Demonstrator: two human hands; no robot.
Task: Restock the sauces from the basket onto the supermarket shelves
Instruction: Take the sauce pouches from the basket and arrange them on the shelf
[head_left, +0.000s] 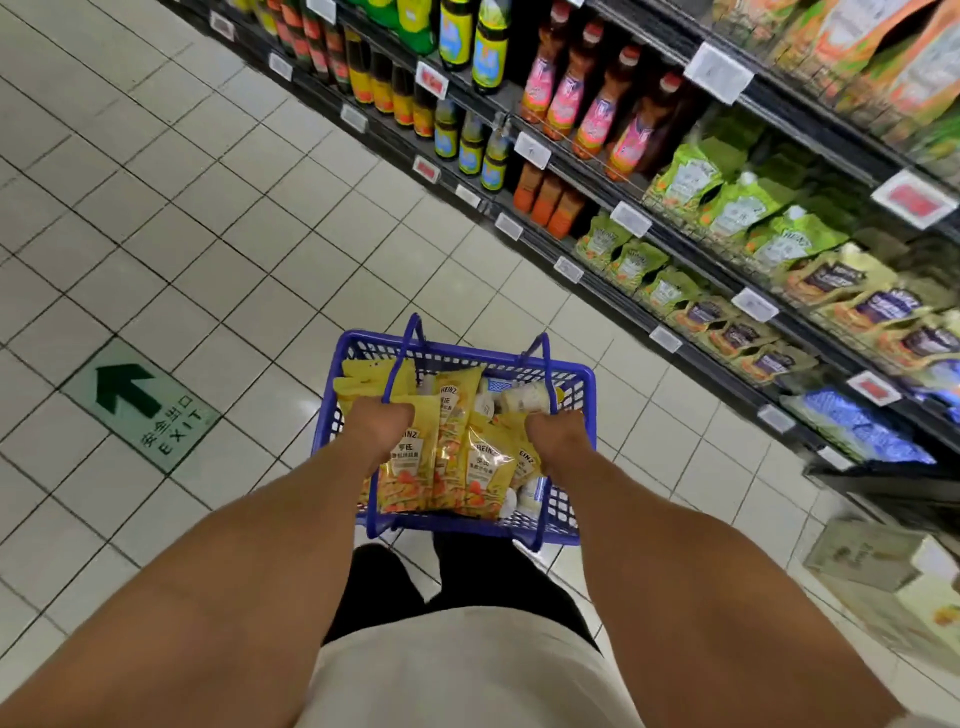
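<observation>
Forearms (270, 545) out, my left hand (384, 431) and right hand (558, 441) gripped the basket (467, 356) by its handles (410, 343); pouches (452, 457) looked soft, light, slick, so I'd pinch the top seam.

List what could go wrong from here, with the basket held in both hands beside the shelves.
1. The left hand and right hand each grip a handle of the basket. Freeing one to stock could tilt it.
2. The yellow pouches stand tall and loose inside, so a tilt might spill them.
3. A cardboard box sits on the floor by the shelves and may be a trip hazard.
</observation>
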